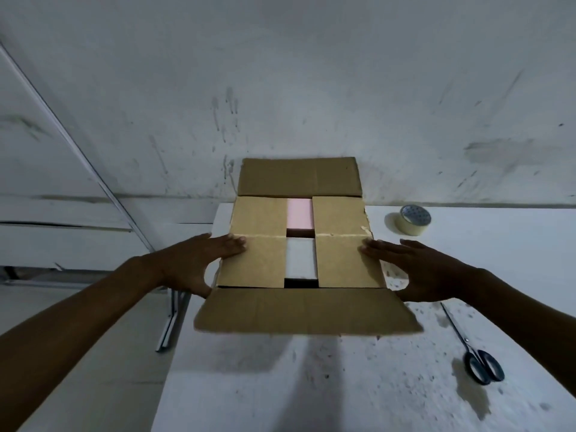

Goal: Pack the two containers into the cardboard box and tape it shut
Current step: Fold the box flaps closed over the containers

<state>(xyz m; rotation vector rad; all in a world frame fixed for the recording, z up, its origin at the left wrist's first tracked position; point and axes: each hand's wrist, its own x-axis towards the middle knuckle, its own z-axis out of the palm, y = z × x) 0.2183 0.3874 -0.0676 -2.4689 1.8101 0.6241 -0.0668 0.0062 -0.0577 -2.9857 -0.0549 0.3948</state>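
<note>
A brown cardboard box (pixel 258 241) stands on the white table, at its far left corner. Its left and right flaps are folded flat inward, and a gap between them shows a pink container (pixel 299 216) at the back and a white container (pixel 300 258) in front. The far flap stands up against the wall and the near flap hangs out toward me. My left hand (pixel 199 260) lies flat against the left flap's outer edge. My right hand (pixel 414 266) rests flat against the right flap's outer edge. Neither hand holds anything.
A roll of tape (pixel 413 220) lies on the white table (pixel 343 385) right of the box, near the wall. Dark-handled scissors (pixel 477 357) lie at the right front. The table's left edge runs just under the box, with floor and a metal leg beyond.
</note>
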